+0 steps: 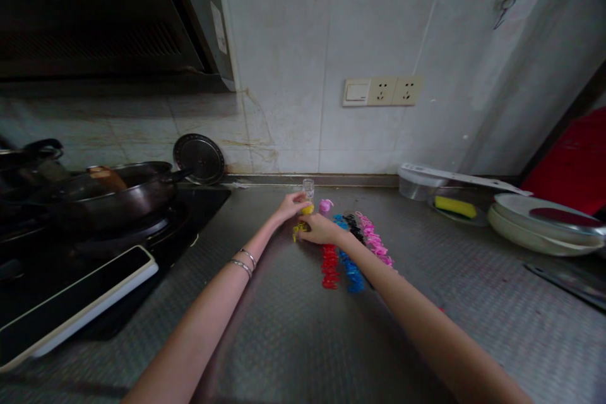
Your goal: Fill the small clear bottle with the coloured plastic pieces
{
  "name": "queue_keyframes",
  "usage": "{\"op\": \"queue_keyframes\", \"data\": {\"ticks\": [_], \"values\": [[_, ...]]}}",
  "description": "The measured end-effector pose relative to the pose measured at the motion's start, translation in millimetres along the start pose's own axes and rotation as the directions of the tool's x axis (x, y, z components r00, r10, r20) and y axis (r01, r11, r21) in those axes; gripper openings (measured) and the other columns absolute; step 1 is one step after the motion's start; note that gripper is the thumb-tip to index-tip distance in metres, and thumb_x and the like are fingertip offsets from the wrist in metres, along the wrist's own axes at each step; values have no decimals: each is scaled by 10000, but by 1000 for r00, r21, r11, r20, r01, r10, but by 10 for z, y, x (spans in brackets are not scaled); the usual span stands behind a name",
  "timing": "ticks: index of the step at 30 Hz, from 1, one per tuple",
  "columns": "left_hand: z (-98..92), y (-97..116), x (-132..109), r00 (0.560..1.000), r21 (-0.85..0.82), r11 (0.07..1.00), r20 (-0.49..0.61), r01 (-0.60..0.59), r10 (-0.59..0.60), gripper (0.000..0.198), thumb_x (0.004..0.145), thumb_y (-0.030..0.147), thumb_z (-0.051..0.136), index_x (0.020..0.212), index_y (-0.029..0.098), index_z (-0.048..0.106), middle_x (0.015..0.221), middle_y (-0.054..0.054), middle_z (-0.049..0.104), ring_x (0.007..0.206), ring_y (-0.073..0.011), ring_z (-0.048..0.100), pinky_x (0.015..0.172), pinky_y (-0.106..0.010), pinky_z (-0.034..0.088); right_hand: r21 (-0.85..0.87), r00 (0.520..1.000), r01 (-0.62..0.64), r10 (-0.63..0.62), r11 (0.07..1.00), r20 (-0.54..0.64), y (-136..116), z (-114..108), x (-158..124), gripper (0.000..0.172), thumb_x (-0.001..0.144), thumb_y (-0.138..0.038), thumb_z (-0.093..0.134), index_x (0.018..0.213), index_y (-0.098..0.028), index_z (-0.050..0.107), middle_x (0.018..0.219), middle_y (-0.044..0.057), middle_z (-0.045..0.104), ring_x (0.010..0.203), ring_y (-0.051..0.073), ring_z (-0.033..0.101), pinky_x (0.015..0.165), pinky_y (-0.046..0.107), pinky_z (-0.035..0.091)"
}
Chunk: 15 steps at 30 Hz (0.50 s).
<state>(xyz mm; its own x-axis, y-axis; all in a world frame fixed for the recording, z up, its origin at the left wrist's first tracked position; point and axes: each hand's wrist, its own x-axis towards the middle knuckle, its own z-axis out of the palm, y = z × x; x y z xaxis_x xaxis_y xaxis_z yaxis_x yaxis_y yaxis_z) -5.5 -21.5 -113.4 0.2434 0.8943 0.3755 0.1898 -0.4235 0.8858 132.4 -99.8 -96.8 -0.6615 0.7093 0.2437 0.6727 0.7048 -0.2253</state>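
Observation:
My left hand point(290, 206) is closed on a small yellow item point(307, 209), beside a small clear glass point(308, 187). My right hand point(316, 228) is closed just in front of it, its fingertips at a little pile of yellow pieces point(300, 228). Rows of small coloured pieces lie on the metal counter to the right: red point(330, 267), blue point(351, 265), black point(353, 226) and pink point(374, 240). A pink bundle point(326, 205) sits behind them. My right forearm passes over part of the rows.
On the left are a stove with a pan point(127, 196), a round dark lid point(199, 159) and a phone-like slab point(80, 303). At the right stand a clear tub point(416, 186), a yellow sponge point(455, 207) and stacked bowls point(544, 233).

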Motion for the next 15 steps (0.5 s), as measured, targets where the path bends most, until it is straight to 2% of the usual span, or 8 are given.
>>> {"op": "queue_keyframes", "data": {"ticks": [2, 4, 8, 15], "values": [[-3, -21, 5, 1000, 3, 1000, 1, -11, 11, 401, 587, 273, 691, 942, 97, 626, 915, -84, 641, 825, -175, 564, 771, -304, 446, -3, 1000, -5, 5, 1000, -16, -54, 23, -16, 394, 733, -444, 529, 909, -99, 602, 863, 125, 635, 782, 184, 572, 690, 258, 403], [-3, -36, 11, 1000, 2, 1000, 0, -11, 11, 401, 587, 271, 692, 940, 92, 625, 912, -85, 641, 818, -172, 564, 767, -299, 447, -13, 999, 9, -10, 1000, -39, -110, 42, -26, 395, 734, -454, 525, 892, -100, 601, 883, 129, 628, 825, 196, 567, 719, 268, 404], [0, -42, 21, 1000, 8, 1000, 3, -10, 10, 393, 585, 262, 692, 929, 82, 628, 894, -86, 641, 806, -166, 564, 768, -296, 446, -54, 996, 18, -23, 998, -83, -209, 61, -18, 294, 757, -339, 513, 905, -98, 593, 917, 128, 620, 862, 200, 561, 755, 270, 400], [-3, -46, 24, 1000, 40, 999, -11, -20, 21, 385, 591, 253, 687, 931, 83, 633, 885, -92, 643, 808, -173, 565, 784, -306, 441, -85, 999, -35, 33, 996, -26, -297, 43, 33, 183, 733, -169, 481, 815, -98, 628, 886, 126, 630, 795, 176, 574, 721, 238, 403]]}}
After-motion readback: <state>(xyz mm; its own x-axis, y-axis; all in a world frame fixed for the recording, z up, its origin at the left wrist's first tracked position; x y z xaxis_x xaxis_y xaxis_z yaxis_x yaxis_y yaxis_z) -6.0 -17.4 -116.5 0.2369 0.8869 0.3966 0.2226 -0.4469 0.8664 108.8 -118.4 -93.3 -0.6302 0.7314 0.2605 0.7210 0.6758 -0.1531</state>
